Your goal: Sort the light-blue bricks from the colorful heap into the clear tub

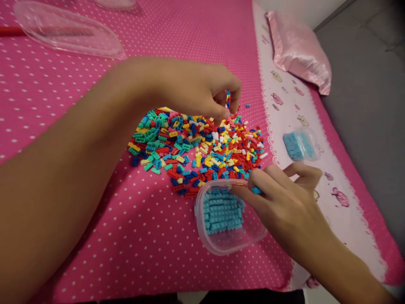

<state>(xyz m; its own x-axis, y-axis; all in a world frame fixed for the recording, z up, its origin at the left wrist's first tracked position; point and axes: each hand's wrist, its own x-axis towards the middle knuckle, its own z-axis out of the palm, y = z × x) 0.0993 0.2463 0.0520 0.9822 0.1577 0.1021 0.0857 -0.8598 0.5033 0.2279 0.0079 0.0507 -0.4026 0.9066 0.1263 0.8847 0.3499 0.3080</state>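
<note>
Here, bent left hand (202, 86) over bricks (207, 148), couldn't confirm grip; pinched blue brick (256, 191) in right hand (286, 202) at near tub (218, 249).

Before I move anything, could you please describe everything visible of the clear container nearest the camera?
The container looks like clear plastic, with rounded corners and a thick rim. It is open, its mouth toward the camera; its tilt is hard to judge. Light-blue bricks sit packed in rows toward picture left, studs showing. It rests on pink dotted cloth, beside the pile of loose bricks; the right hand overlaps its edge, contact unclear.
</note>
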